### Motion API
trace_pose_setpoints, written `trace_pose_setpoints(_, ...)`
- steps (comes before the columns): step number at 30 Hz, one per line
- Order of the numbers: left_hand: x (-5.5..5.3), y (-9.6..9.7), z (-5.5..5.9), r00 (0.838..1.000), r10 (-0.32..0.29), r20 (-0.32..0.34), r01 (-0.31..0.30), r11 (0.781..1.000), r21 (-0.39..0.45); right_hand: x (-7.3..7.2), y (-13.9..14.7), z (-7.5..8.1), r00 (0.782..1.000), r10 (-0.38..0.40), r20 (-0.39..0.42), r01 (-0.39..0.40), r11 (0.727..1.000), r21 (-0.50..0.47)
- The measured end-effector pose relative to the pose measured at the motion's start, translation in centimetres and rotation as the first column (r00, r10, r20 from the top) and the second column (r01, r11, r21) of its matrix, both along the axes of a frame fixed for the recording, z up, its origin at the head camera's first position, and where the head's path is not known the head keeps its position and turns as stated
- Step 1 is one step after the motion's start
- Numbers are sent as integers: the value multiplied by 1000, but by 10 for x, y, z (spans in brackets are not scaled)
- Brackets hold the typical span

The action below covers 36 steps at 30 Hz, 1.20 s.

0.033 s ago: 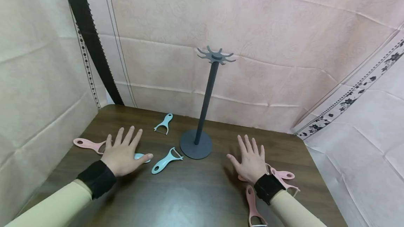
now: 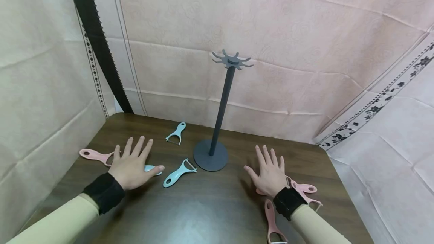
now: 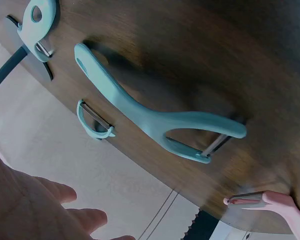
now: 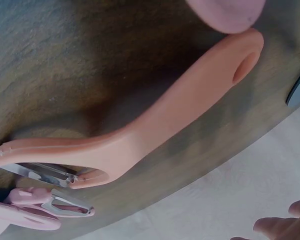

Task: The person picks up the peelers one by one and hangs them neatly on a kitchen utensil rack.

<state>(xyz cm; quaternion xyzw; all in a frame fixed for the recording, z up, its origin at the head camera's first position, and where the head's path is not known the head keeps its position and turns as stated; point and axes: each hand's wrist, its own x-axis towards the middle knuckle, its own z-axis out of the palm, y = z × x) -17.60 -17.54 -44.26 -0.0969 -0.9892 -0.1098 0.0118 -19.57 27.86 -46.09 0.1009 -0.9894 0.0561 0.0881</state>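
My left hand (image 2: 132, 166) is held over the left of the table with fingers spread, gripping nothing. It partly hides a light blue peeler (image 2: 149, 168), which appears whole as a peeler (image 3: 140, 115) in the left wrist view. My right hand (image 2: 270, 176), also spread and holding nothing, is over the right side. A salmon-pink peeler (image 4: 155, 112) lies below it in the right wrist view, mostly hidden from the head camera. Between the hands stands a dark grey rack (image 2: 222, 110) with a round base and curved hooks on top, nothing hanging from them.
Two blue peelers, a near one (image 2: 176, 176) and a far one (image 2: 178, 129), lie left of the rack. A pink peeler (image 2: 95, 155) lies at the left edge. Pink peelers (image 2: 306, 188) overlap by my right wrist; another pink peeler (image 2: 270, 214) lies nearer. Cloth walls (image 2: 271, 97) surround the table.
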Motion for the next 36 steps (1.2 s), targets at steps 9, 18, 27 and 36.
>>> trace_pose_setpoints(9,4,-6,1,1000,9,-28,-10,1000,-11,-3,-1,-2,1000,13,-5,-13,1000,-29)
trace_pose_setpoints(18,10,-10,-2,1000,12,1,-12,1000,-9,-13,-9,-7,996,80,43,-75,991,-107)
trace_pose_setpoints(27,11,-3,-3,999,-26,31,26,1000,-13,-32,-27,4,978,127,168,-99,981,-165)
trace_pose_setpoints(36,13,18,-4,994,-111,-9,111,994,-1,-51,-54,-2,972,138,192,-106,980,-168)
